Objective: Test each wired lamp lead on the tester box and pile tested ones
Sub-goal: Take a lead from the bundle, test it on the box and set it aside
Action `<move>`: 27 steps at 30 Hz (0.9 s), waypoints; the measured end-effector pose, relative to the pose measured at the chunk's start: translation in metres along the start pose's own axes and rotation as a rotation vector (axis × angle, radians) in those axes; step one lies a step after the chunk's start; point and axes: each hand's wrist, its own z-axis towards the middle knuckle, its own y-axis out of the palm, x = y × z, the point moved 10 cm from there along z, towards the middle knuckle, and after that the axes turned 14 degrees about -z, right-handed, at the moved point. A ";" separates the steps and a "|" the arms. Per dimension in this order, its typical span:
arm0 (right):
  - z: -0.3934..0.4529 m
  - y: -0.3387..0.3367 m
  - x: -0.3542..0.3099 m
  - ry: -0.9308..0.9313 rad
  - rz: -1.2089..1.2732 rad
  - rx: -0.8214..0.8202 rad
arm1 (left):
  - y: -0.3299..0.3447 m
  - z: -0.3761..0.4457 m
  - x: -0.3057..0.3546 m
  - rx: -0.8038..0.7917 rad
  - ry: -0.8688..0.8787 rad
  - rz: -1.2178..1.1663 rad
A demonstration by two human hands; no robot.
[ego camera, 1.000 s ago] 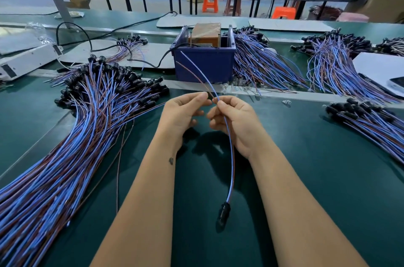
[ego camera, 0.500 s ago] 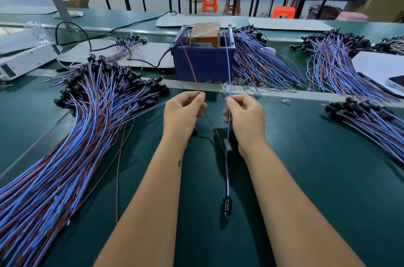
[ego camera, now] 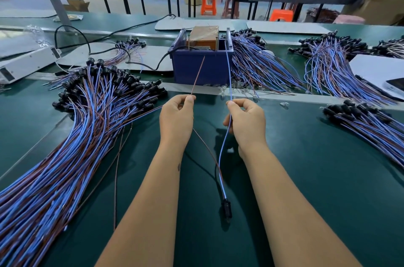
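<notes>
On the green tabletop, seen from the head camera, both hands were raised in front of a blue tester box. The left hand was closed in a pinch on the brown wire of one lamp lead, and the right hand was closed in a pinch on that lead's blue wire. Both wires ran up from the fingertips toward the top of the box, the blue one nearly upright and reaching the box's right rim, the brown one tilted to the right; whether its tip touched anything in the box could not be told. Below the hands the two wires came together and ended in a black lamp socket, which lay on the tabletop between the forearms.

A brown block sat inside the box, and a black cable ran to its left side. A large pile of leads fanned out to the left of the hands, with its black sockets toward the box. More bundles lay just right of the box, and another bundle lay at the right edge. A white device sat at the far left.
</notes>
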 end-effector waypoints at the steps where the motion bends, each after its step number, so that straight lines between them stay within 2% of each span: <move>1: 0.000 0.000 0.001 0.008 -0.001 0.003 | -0.001 0.000 -0.001 0.008 -0.005 0.016; 5: 0.002 -0.002 0.003 0.028 0.022 0.014 | -0.005 0.002 -0.003 0.031 -0.038 0.013; 13: 0.002 -0.002 0.008 0.074 0.104 0.014 | 0.001 0.004 -0.004 -0.027 -0.049 -0.072; 19: 0.002 -0.002 0.009 0.091 0.152 0.010 | 0.005 0.009 -0.017 -0.056 -0.159 -0.175; 27: 0.007 -0.007 0.016 0.134 0.230 0.053 | 0.005 0.010 -0.010 -0.060 -0.041 -0.044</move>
